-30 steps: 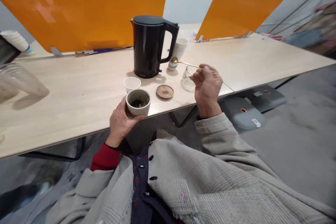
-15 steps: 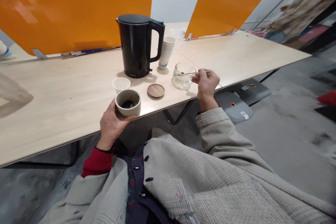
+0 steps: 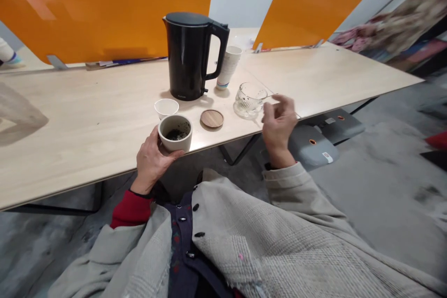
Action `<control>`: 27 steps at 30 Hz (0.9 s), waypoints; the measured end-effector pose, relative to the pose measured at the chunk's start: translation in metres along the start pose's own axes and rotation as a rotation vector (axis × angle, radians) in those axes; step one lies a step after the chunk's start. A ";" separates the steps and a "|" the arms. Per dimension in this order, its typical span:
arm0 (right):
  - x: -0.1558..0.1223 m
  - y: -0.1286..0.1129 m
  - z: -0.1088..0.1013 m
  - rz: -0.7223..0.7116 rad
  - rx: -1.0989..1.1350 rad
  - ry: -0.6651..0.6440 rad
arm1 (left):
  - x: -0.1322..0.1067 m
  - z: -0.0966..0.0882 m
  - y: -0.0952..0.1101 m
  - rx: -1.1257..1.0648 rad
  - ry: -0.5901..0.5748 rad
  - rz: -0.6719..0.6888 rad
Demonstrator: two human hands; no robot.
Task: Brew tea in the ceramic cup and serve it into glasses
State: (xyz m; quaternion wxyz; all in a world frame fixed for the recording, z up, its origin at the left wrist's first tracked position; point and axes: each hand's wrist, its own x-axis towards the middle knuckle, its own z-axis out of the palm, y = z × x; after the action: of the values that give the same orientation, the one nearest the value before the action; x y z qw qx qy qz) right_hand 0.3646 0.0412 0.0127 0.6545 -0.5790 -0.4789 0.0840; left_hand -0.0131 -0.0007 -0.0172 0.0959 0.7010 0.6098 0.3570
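My left hand (image 3: 151, 160) is wrapped round a pale grey cup (image 3: 183, 143), its thumb along the lower side. Dark, leaf-like bits lie in the bottom of the cup and cling to its inner wall. My right hand (image 3: 279, 123), slightly blurred, pinches a thin stick-like utensil (image 3: 270, 97) at the rim of a ribbed glass cup (image 3: 248, 102). The utensil's far end is hard to make out. Dark specks stick to the inside of the glass. A round wooden coaster (image 3: 212, 118) lies between the two cups. Behind the grey cup stands a small white cup (image 3: 166, 106).
A black electric kettle (image 3: 187, 60) stands behind the cups, with a stack of paper cups (image 3: 228, 67) beside its handle. Orange dividers (image 3: 132, 14) line the table's back. Grey stools (image 3: 309, 149) sit below the front edge (image 3: 237, 138). A translucent bag (image 3: 19, 111) is at far left.
The view has shifted slightly, moving the table items rightward in the picture. My right hand has turned, its fingers more raised, and the utensil shows less inside the glass. My left hand still holds the cup.
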 end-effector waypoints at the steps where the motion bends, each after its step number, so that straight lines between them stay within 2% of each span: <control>1: -0.010 -0.002 0.008 -0.064 -0.022 -0.070 | 0.001 0.000 0.000 0.002 -0.005 0.002; 5: -0.034 0.001 0.056 -0.268 -0.244 -0.461 | 0.003 -0.001 0.003 0.019 -0.027 -0.014; 7: -0.036 0.005 0.076 -0.313 -0.421 -0.622 | 0.003 -0.002 0.005 0.024 -0.037 -0.020; 9: -0.035 0.009 0.089 -0.323 -0.551 -0.727 | 0.003 -0.002 0.007 0.022 -0.041 -0.016; 12: -0.034 0.013 0.096 -0.324 -0.593 -0.772 | 0.002 -0.002 0.007 0.021 -0.038 -0.004; 16: -0.038 0.005 0.089 -0.281 -0.470 -0.702 | 0.000 -0.001 0.007 0.020 -0.020 0.001; 20: -0.049 -0.034 0.082 -0.358 -0.215 -0.672 | -0.002 0.001 0.006 0.005 -0.001 0.017; 24: -0.061 -0.080 0.089 -0.477 -0.053 -0.767 | -0.003 0.003 0.005 0.024 0.031 0.035; 27: -0.069 -0.098 0.101 -0.546 -0.058 -0.846 | -0.004 0.005 0.003 0.026 0.048 0.053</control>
State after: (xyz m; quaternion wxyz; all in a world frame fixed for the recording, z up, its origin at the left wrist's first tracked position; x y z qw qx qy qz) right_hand 0.2116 0.0327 0.0456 0.3847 -0.3657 -0.8384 0.1239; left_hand -0.0073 -0.0036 -0.0203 0.0626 0.7094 0.5977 0.3682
